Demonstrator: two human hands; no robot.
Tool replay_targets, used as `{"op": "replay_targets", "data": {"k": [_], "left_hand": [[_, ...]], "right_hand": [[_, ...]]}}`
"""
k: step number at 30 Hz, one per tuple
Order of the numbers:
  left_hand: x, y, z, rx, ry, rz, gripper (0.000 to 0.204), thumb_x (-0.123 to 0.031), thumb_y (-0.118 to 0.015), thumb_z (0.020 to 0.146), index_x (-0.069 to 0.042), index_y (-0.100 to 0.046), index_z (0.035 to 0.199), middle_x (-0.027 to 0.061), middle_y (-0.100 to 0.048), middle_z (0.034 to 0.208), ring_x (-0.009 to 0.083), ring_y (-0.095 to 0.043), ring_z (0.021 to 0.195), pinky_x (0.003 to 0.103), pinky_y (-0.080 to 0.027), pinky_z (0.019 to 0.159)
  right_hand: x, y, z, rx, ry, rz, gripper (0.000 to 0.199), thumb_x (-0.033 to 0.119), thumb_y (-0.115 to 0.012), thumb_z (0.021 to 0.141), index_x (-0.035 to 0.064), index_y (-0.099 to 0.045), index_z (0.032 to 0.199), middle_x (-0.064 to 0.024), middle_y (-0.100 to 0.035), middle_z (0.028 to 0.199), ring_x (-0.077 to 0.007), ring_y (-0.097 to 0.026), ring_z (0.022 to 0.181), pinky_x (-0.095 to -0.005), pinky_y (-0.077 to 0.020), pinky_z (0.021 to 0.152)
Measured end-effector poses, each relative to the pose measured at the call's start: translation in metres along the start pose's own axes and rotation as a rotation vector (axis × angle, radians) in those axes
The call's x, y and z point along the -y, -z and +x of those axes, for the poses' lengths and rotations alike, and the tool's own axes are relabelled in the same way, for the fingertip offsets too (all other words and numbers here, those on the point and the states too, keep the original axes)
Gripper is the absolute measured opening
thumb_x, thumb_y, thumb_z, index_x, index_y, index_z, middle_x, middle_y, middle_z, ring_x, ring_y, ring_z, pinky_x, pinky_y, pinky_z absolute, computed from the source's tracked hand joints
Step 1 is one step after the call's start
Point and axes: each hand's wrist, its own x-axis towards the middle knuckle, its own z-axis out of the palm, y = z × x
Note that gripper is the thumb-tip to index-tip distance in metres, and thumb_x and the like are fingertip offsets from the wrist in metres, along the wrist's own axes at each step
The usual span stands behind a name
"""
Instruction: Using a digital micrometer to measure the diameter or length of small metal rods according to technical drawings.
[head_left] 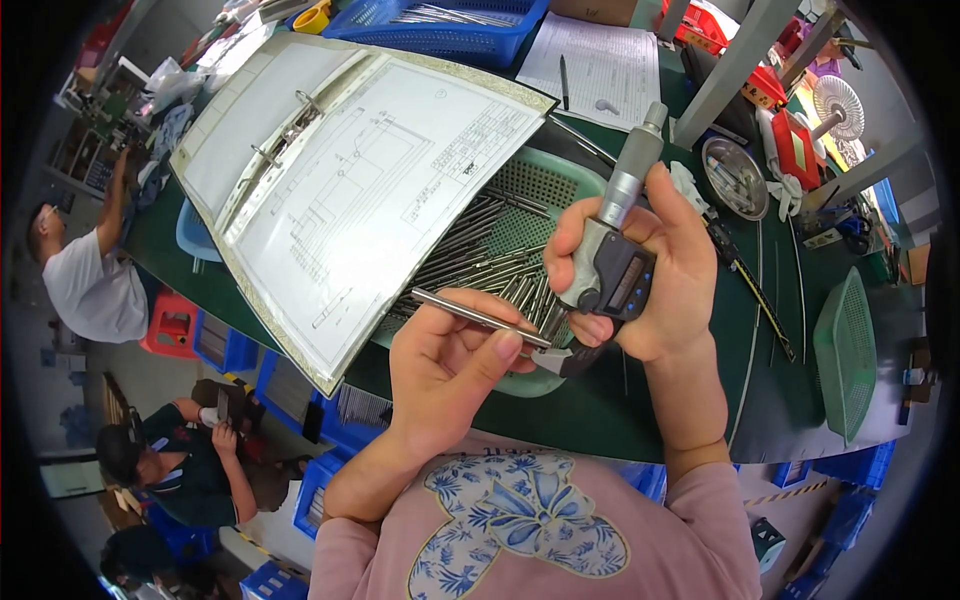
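My right hand [672, 262] is wrapped round a digital micrometer [622, 180], its grey thimble pointing up and away and its small display facing me. Between the thumb and fingers of my left hand [440, 372] is a thin metal rod [470, 312]. The rod's right end meets the micrometer's frame near the jaws; whether it sits between the measuring faces I cannot tell. Beneath both hands, a green perforated basket [565, 180] holds many similar metal rods [490, 240]. An open ring binder [340, 190] with a technical drawing rests partly over the basket.
Behind lie a blue basket [440, 38] of rods and a printed sheet [610, 70] with a pen [564, 82]. To the right are a metal bowl [735, 178], a caliper [750, 285], a grey post [735, 75] and an empty-looking green basket [845, 355]. Other people [180, 455] work at left.
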Motion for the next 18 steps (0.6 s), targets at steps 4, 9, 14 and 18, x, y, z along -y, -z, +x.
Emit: {"op": "replay_targets", "data": {"k": [4,9,14,18], "left_hand": [[0.0003,0.0002,-0.0009,-0.017,0.017,0.0,0.018,0.0,-0.052,0.081,0.006,-0.047,0.097,0.0127,-0.057,0.088,0.0139,-0.058,0.077,0.026,-0.05,0.067],[-0.0009,-0.0009,-0.0011,-0.014,0.033,0.018,0.018,-0.001,-0.052,0.082,0.005,-0.047,0.097,0.0125,-0.057,0.088,0.014,-0.058,0.078,0.026,-0.05,0.067],[-0.001,-0.0007,-0.002,-0.019,0.046,0.006,0.017,-0.001,-0.052,0.082,0.005,-0.047,0.097,0.0123,-0.057,0.088,0.0141,-0.058,0.078,0.026,-0.05,0.067],[-0.0016,0.0,-0.0018,-0.015,0.047,0.003,0.017,-0.001,-0.052,0.082,0.005,-0.047,0.097,0.0123,-0.057,0.088,0.0141,-0.057,0.078,0.026,-0.051,0.067]], "right_hand": [[-0.0001,-0.0014,-0.0008,-0.01,0.007,-0.014,0.066,0.051,-0.017,0.086,-0.0071,-0.05,0.083,-0.018,-0.055,0.067,-0.0184,-0.044,0.034,-0.0261,-0.0399,0.032],[0.0001,-0.0021,-0.001,-0.035,0.003,-0.019,0.067,0.05,-0.018,0.086,-0.0082,-0.049,0.083,-0.0181,-0.055,0.067,-0.0182,-0.044,0.034,-0.0259,-0.0398,0.032],[-0.0009,-0.0018,-0.0011,-0.013,0.011,-0.032,0.067,0.05,-0.019,0.086,-0.0087,-0.05,0.083,-0.0183,-0.055,0.066,-0.0182,-0.044,0.035,-0.0259,-0.04,0.033],[-0.0008,-0.0022,-0.0005,-0.006,0.0,-0.03,0.067,0.05,-0.019,0.086,-0.009,-0.05,0.082,-0.0183,-0.055,0.066,-0.0181,-0.044,0.035,-0.026,-0.0398,0.033]]}}
